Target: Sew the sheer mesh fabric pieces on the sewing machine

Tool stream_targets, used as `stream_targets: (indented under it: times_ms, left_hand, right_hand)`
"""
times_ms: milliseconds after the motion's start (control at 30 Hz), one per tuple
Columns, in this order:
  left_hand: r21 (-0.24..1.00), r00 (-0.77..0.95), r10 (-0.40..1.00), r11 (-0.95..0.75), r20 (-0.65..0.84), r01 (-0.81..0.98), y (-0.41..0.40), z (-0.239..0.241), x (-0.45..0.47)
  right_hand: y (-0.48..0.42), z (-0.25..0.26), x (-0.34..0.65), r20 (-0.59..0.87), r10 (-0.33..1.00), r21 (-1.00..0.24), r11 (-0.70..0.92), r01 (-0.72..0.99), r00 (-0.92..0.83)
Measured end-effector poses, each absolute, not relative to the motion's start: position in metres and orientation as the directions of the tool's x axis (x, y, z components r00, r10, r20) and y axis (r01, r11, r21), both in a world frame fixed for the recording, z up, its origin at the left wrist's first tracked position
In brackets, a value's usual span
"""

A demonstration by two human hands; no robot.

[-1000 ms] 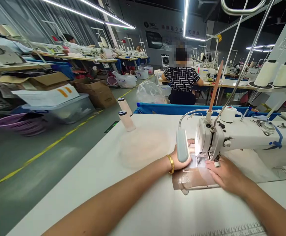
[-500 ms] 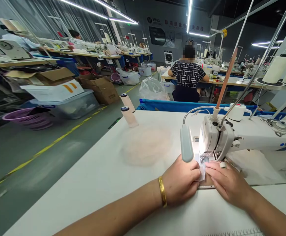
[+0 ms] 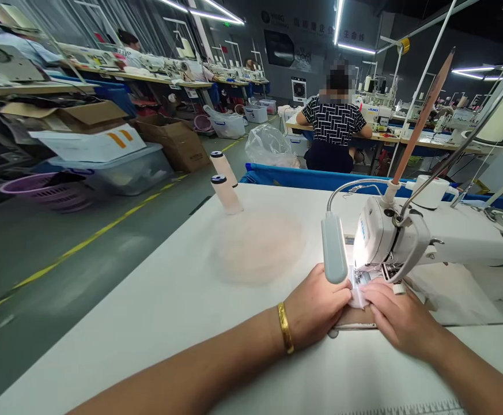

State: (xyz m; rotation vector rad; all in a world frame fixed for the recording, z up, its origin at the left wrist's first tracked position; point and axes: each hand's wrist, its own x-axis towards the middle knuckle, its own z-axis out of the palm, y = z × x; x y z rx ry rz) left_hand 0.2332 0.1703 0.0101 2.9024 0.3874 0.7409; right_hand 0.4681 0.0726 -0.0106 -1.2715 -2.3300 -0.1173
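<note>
My left hand [image 3: 318, 305] and my right hand [image 3: 396, 317] meet at the needle of a white sewing machine [image 3: 432, 239]. Both pinch a small white fabric piece [image 3: 358, 297] lit by the machine's grey lamp [image 3: 334, 249]. A brown piece [image 3: 357, 317] lies mostly hidden under my hands on the machine bed. My left wrist carries a gold bangle [image 3: 286, 327].
Two pale thread cones [image 3: 224, 184] lie at the white table's far left, beside a round stack of sheer beige fabric [image 3: 260, 245]. A blue bin edge [image 3: 303, 176] runs behind the table. A person in a patterned top [image 3: 332, 129] sits beyond. Boxes and bins line the aisle on the left.
My left hand came back from beside the lamp to the front of the needle. The brown piece, once spread in view, is now covered, and both hands grip a small white piece.
</note>
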Motion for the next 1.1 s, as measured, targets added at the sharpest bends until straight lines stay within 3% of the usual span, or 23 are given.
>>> stream_targets:
  times_ms: [167, 400, 733, 967, 1100]
  left_hand:
    - [0.295, 0.803, 0.369, -0.922, 0.468, 0.252, 0.174, 0.016, 0.235]
    - [0.348, 0.772, 0.402, -0.904, 0.493, 0.248, 0.176, 0.018, 0.243]
    - [0.457, 0.751, 0.503, -0.837, 0.428, 0.301, 0.174, 0.01, 0.251]
    - [0.398, 0.747, 0.529, -0.836, 0.402, 0.378, 0.173, -0.002, 0.258]
    - [0.503, 0.744, 0.541, -0.803, 0.392, 0.32, 0.178, -0.002, 0.257]
  right_hand:
    - [0.081, -0.018, 0.466, 0.477, 0.806, -0.219, 0.494, 0.841, -0.35]
    - [0.083, -0.015, 0.454, 0.507, 0.828, -0.297, 0.429, 0.853, -0.24]
    - [0.087, -0.003, 0.452, 0.479, 0.857, -0.394, 0.402, 0.827, -0.189]
    - [0.085, -0.004, 0.45, 0.485, 0.85, -0.41, 0.428, 0.806, -0.205]
    - [0.086, -0.004, 0.45, 0.502, 0.848, -0.416, 0.408, 0.813, -0.169]
